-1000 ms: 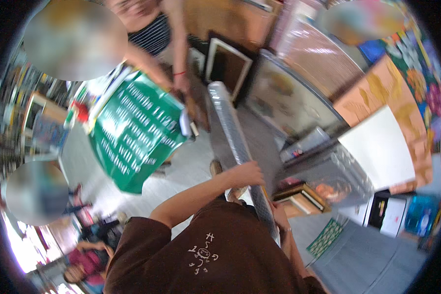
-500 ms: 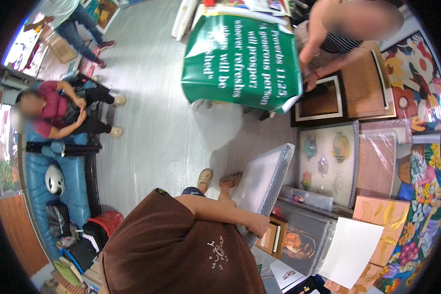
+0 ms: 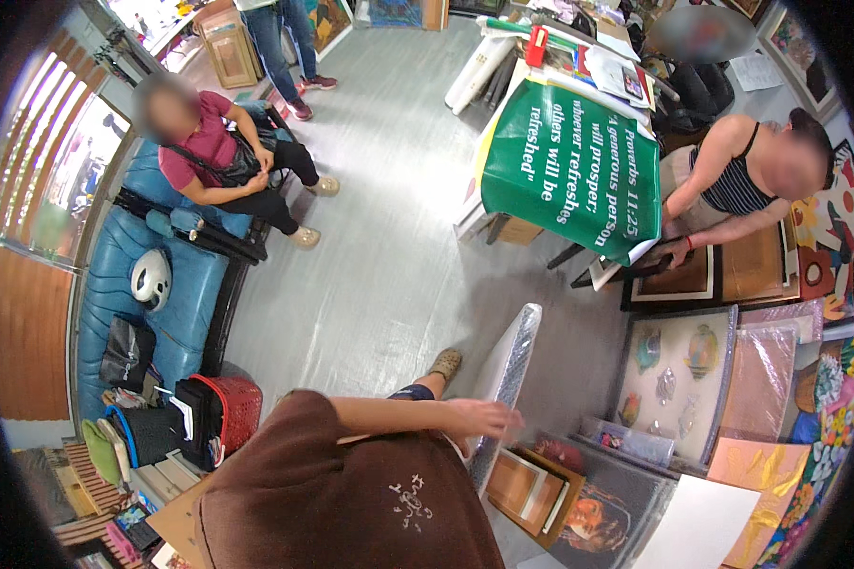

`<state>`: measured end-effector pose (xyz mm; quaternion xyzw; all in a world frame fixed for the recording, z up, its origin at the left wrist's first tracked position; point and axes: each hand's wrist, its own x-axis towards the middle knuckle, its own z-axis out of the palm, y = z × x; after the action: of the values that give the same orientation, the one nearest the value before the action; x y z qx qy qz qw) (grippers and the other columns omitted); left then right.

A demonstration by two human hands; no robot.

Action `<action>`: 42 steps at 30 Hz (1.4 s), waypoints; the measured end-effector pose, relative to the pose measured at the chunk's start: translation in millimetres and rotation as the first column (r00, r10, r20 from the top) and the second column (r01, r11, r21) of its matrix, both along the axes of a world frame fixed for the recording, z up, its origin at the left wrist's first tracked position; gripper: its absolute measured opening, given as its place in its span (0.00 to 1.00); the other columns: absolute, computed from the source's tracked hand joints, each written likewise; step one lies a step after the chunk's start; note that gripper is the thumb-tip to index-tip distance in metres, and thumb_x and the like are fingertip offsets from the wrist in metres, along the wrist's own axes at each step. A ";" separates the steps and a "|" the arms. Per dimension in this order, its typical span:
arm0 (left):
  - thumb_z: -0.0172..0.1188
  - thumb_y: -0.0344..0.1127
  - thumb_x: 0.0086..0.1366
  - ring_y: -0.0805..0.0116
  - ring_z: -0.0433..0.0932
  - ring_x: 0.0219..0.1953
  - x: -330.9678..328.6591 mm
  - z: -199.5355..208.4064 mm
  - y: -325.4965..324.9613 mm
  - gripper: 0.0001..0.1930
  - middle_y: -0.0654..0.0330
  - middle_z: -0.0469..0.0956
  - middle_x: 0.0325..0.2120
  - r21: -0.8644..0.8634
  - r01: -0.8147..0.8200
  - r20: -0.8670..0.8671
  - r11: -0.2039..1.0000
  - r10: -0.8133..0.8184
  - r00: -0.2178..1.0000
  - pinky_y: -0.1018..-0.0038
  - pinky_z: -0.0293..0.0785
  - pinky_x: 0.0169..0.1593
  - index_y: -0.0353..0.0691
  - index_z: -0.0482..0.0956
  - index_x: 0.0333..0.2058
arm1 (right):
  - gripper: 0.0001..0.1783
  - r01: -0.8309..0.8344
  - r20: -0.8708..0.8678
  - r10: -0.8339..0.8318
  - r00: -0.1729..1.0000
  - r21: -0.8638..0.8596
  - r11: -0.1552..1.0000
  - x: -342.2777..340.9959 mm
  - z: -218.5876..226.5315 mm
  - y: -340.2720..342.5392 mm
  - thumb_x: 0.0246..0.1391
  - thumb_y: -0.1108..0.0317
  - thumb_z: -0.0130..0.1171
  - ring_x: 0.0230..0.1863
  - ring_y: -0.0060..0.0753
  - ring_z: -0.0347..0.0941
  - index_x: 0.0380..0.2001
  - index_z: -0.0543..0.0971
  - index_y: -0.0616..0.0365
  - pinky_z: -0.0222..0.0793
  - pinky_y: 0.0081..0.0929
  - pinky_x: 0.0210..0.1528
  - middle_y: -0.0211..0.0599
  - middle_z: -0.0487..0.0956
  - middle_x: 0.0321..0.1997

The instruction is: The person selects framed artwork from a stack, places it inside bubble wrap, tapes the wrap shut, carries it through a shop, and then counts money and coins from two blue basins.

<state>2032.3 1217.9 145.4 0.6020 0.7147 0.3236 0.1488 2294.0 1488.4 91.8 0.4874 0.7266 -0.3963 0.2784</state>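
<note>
A flat, white-faced panel in bubble wrap [image 3: 510,370] stands on edge in front of me, seen almost edge-on. My left arm reaches across my brown shirt [image 3: 351,493] to the right. At the panel's near part, my left hand [image 3: 486,418] lies over the wrapped edge. Its fingers are stretched out and slightly blurred, not wrapped round the panel. My right hand does not show. Just right of the panel lean several small wooden frames [image 3: 531,493] and a dark portrait picture [image 3: 593,522].
A table under a green printed banner [image 3: 569,166] stands ahead, with a person in a striped top [image 3: 735,180] bending beside it. Wrapped pictures [image 3: 678,379] line the right. Another person [image 3: 223,152] sits on the blue sofa [image 3: 176,332] at left, near a red basket [image 3: 235,412].
The view has swung left. My left hand has gone from a closed grip near the panel's edge to stretched fingers. The panel now appears more edge-on, showing less of its white face.
</note>
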 end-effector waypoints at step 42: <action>0.58 0.51 0.63 0.55 0.79 0.45 -202.8 -141.4 -744.1 0.23 0.48 0.81 0.41 -0.716 -0.695 0.249 -0.059 0.909 -0.334 0.63 0.74 0.50 0.36 0.79 0.44 | 0.24 -0.034 -0.164 -0.060 0.985 -0.517 0.855 -528.1 -55.0 -478.7 0.64 0.51 0.53 0.27 0.25 0.76 0.34 0.81 0.65 0.72 0.26 0.28 0.31 0.80 0.29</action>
<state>1829.5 473.8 4.0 -0.3213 0.8164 0.4287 0.2156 1765.9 1009.7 36.9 0.3630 0.6112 -0.6201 0.3319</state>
